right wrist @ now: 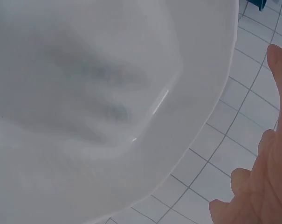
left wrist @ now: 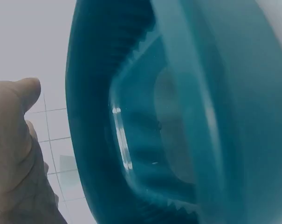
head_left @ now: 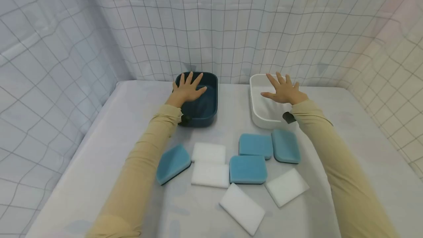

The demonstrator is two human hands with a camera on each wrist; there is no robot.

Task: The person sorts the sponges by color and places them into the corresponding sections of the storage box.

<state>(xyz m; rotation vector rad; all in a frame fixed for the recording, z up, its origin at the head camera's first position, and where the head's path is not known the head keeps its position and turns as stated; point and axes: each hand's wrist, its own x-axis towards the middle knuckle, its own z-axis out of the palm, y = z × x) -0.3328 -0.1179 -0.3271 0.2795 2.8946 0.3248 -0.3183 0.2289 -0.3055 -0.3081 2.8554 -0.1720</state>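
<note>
My left hand [head_left: 187, 92] is spread over the left part of a dark blue bin [head_left: 209, 111], its fingers straight and holding nothing. In the left wrist view the bin's inside [left wrist: 141, 135] shows bare, with the thumb [left wrist: 26, 93] beside its rim. Over a white bin [head_left: 259, 111] my right hand [head_left: 285, 90] is likewise spread with nothing in it. The right wrist view shows the white bin's bare inside [right wrist: 99, 93] and the right fingers [right wrist: 241, 179] outside its rim. Nearer than the bins lie several blue sponges [head_left: 248, 169] and several white sponges [head_left: 210, 174].
A blue sponge [head_left: 173, 163] lies at an angle close to the left sleeve [head_left: 145, 157]. White sponges [head_left: 242, 208] lie askew at the front, another white one [head_left: 286, 187] to their right. A gridded white curtain [head_left: 218, 25] hangs behind and beside the white table [head_left: 138, 98].
</note>
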